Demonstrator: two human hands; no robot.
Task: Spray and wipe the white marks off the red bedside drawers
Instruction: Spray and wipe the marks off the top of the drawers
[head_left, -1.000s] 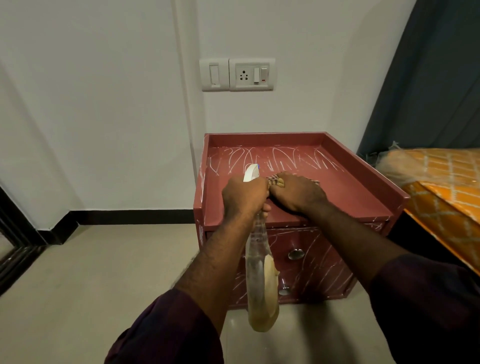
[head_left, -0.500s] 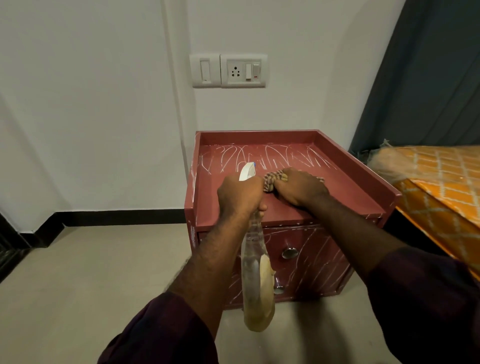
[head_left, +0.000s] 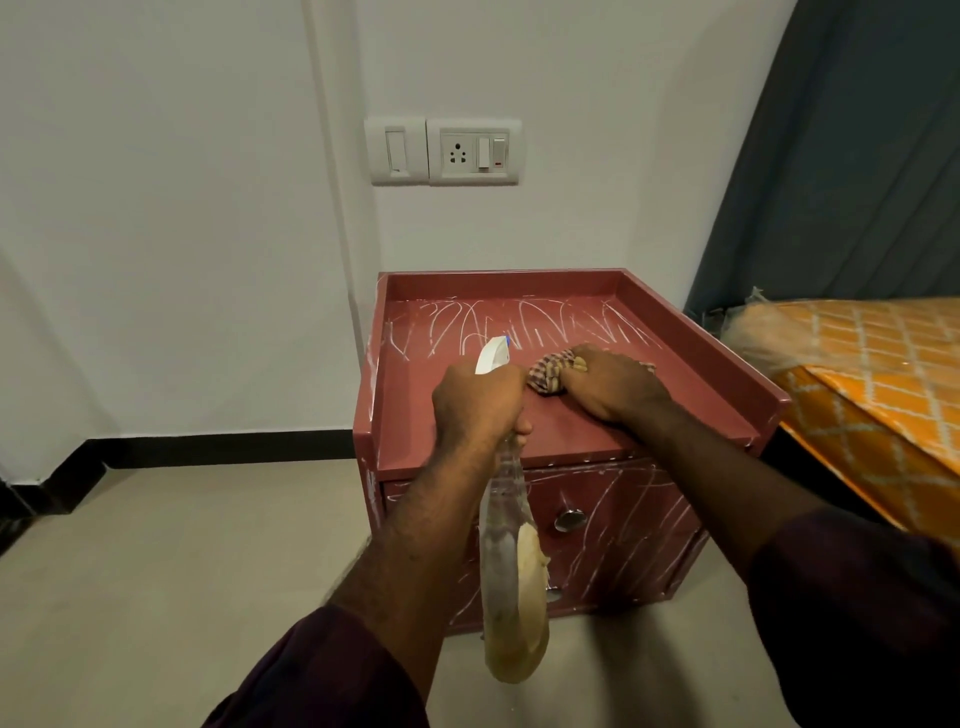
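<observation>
The drawers (head_left: 691, 395), against the wall, look wiped only on the near top, with white marks (head_left: 524, 325) along its back and seemingly across the fronts; the spray bottle (head_left: 506, 561), neck clasped in the left hand (head_left: 475, 402), slants upward, nozzle toward the wall, while the right hand (head_left: 610, 384) clutches the cloth (head_left: 545, 371) on top.

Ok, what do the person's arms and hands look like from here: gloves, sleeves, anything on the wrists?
No gloves: the left hand and right hand are both bare, with no ring, watch or band visible. The left sleeve and right sleeve are dark plum fabric, plain and unmarked, ending near the elbows with the forearms uncovered.
</observation>
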